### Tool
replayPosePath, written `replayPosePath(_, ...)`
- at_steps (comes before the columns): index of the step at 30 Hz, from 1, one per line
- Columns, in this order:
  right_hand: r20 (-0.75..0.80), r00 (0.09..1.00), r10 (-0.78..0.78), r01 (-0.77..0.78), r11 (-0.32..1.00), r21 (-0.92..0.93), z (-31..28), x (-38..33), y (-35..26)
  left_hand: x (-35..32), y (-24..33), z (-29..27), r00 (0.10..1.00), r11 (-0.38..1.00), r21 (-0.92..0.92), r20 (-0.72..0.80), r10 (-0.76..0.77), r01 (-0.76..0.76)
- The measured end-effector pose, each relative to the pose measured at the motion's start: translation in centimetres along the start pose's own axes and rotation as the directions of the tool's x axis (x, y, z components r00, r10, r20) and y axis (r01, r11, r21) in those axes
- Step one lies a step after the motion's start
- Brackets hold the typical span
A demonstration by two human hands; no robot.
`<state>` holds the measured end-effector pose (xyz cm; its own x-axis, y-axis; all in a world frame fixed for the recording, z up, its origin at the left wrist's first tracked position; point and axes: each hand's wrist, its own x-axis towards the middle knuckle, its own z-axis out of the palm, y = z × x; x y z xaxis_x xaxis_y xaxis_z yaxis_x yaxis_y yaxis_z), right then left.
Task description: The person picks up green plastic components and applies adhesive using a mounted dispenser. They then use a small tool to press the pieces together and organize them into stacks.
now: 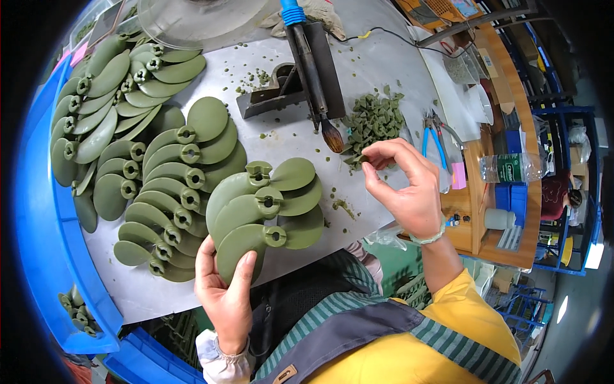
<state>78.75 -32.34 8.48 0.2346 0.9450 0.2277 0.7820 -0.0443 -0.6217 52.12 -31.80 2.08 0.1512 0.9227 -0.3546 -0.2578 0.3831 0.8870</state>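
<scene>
My left hand [225, 291] grips the lower edge of a short stack of green plastic fan blades [238, 214], thumb on top and fingers beneath. Each blade has a slotted round hub, and the stack is fanned out above the table's near edge. To the right, my right hand [407, 189] is raised with its fingers curled. Its thumb and index fingertips are a little apart, and nothing shows between them. Just beyond it lies a heap of small green plastic scraps [374, 121]. Rows of more green fan blades [185, 176] overlap left of the held stack.
A dark metal fixture [281, 89] and a brush [332, 136] stand mid-table. Blue-handled pliers [436, 144] rest at right. A blue bin [54, 224] borders the left side. A plastic bottle [511, 168] lies on the wooden shelf at right; a clear basin edge [211, 22] overhangs the back.
</scene>
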Motion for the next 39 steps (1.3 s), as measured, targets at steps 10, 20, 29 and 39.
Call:
replayPosePath(10,0.028,0.998,-0.060,0.062,0.993,-0.095,0.3,0.6,-0.5,0.3,0.3,0.3,1.000,1.000,0.004,0.020,-0.002,0.002)
replayPosePath(20,0.006,0.978,-0.207,0.201,0.942,-0.267,0.9,1.8,-0.3,0.5,0.1,0.4,1.000,1.000,-0.022,0.003,-0.015,0.015)
replayPosePath(29,0.111,0.955,-0.276,0.297,0.856,-0.424,1.8,3.3,-0.4,0.6,0.2,0.2,1.000,1.000,0.005,0.011,-0.001,0.001)
replayPosePath(39,0.136,0.950,-0.280,0.311,0.827,-0.469,2.0,3.6,-0.5,0.8,0.2,0.1,1.000,1.000,0.022,0.008,-0.003,0.003)
